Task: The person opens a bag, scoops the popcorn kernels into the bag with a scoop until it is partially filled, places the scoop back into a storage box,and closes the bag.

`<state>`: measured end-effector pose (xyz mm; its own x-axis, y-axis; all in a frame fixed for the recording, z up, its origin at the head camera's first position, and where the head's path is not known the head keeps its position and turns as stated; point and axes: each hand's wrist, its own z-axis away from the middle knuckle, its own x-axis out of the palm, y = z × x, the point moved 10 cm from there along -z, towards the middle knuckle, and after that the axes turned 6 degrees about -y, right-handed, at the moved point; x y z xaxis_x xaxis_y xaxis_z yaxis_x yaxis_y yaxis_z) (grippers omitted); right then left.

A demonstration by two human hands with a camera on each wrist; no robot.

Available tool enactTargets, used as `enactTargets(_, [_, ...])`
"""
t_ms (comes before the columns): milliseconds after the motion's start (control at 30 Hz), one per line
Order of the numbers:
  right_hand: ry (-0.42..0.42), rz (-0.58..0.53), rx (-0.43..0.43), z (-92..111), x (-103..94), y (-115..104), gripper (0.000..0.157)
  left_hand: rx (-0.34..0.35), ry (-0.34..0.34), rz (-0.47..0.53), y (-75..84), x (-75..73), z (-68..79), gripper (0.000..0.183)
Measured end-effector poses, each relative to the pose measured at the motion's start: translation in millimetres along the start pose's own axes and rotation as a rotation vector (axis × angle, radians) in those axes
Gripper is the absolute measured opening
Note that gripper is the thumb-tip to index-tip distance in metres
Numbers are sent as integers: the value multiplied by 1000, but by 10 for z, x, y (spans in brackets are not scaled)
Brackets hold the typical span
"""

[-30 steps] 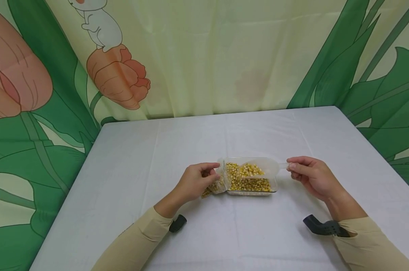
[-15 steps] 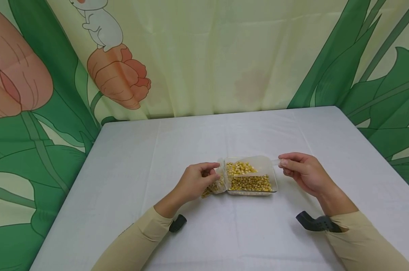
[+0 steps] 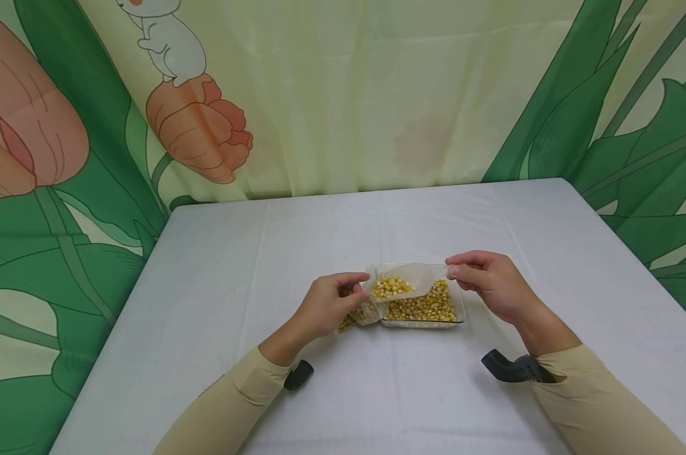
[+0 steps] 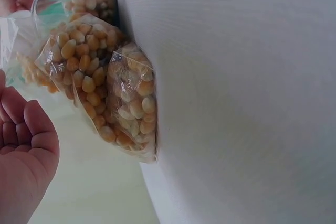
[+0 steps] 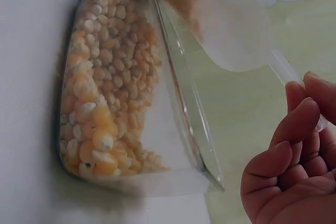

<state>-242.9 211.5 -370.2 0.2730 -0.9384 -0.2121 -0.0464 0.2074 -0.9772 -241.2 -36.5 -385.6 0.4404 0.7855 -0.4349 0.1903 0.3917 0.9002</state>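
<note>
My right hand [image 3: 493, 287] pinches the thin handle of a translucent plastic scoop [image 3: 426, 276] between thumb and fingers. Corn kernels [image 3: 391, 287] fill the scoop's front part, which hangs over the left side of a clear glass container [image 3: 424, 325] and overlaps the mouth of a plastic bag. More corn [image 5: 110, 77] lies in the container, as the right wrist view shows. The clear plastic bag [image 4: 79, 59], with kernels at its bottom, leans on the table against the container's left side. At its upper edge my left hand [image 3: 326, 306] pinches the film; the fingertips' grip is partly hidden.
A white cloth covers the table [image 3: 297, 240]. Behind it hangs a curtain [image 3: 343, 95] printed with tulips, leaves and a rabbit. Black wrist mounts [image 3: 516, 368] stick out from both sleeves over the table.
My right hand has moved left with the corn-filled scoop, from above the container to the bag's mouth. The left hand, bag and container have stayed put.
</note>
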Motion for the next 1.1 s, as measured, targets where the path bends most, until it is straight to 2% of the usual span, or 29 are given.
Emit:
enactTargets(67, [16,100,14,0,8,-38,30,-3,-1,1,-3,2,0,33])
enactTargets(200, [29,178,11,0,31,-132,29,1,-4,-2,-1,4,-2,33])
enactTargets(800, [27,300,0,7,138,-358,25,49,18,-49,72,-10,3,30])
enactTargets(1100, [23,353,-10,15,190,-476,25,74,21,-25,105,-20,14,31])
